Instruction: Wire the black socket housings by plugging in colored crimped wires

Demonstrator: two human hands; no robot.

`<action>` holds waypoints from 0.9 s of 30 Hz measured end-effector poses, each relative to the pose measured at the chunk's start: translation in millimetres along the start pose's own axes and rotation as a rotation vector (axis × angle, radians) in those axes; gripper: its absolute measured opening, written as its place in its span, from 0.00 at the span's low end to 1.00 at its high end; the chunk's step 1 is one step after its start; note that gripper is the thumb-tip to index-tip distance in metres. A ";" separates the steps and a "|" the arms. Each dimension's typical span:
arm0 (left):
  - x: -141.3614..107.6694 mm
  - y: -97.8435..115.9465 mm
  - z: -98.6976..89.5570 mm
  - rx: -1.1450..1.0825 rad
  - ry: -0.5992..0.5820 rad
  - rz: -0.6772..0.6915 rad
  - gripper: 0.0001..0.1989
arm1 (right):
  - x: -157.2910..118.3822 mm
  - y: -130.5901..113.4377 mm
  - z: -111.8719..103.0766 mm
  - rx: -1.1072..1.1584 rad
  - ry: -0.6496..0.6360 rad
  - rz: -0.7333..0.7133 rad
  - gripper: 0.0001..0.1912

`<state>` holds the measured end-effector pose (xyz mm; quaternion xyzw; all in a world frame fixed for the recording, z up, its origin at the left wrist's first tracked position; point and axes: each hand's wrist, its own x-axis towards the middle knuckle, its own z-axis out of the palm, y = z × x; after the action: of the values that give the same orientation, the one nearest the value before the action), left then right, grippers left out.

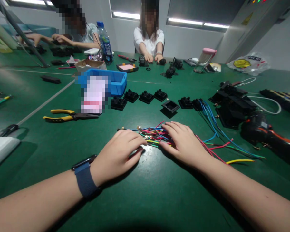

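Note:
A bundle of coloured wires [154, 132], red, blue, yellow and green with metal terminals, lies on the green table in front of me. My left hand [120, 151], with a watch on its wrist, rests at the bundle's left end, fingers bent loosely and thumb apart. Across the right part of the wires lies my right hand [182, 141], palm down with fingers stretched out. Neither hand grips the wires; the right one hides part of them. Loose wire ends trail out to the right beyond that wrist. Just past the bundle sits an open black square housing [170, 107].
Several black switch-like parts [146, 96] form a row behind the wires. Yellow-handled pliers [62, 116] and a blue bin [118, 79] with a phone [94, 96] against it are at left. A black-and-orange power tool [258, 132] lies right. Two people [148, 38] work across the table.

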<state>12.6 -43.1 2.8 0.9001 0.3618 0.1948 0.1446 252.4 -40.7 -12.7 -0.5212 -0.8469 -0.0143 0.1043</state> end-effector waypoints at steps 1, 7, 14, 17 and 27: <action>0.4 -0.6 0.1 0.037 0.031 -0.032 0.08 | 0.7 0.2 0.3 -0.007 0.004 -0.005 0.28; 2.6 -3.7 2.5 0.205 0.105 -0.166 0.23 | 3.7 1.8 -3.3 -0.037 0.006 -0.029 0.24; -1.4 2.4 -2.2 0.263 0.097 -0.101 0.16 | 5.5 -2.9 -9.2 -0.070 -0.029 -0.104 0.18; -1.4 4.6 -2.9 0.233 0.085 -0.040 0.16 | 13.2 -2.5 -22.1 -0.095 -0.056 -0.112 0.19; 0.7 0.2 1.5 0.160 0.055 -0.085 0.22 | 64.3 53.5 -16.7 0.004 0.092 0.147 0.29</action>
<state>13.8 -42.9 1.7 0.8870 0.4177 0.1838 0.0705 274.5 38.0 11.4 -0.5804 -0.8008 -0.0289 0.1451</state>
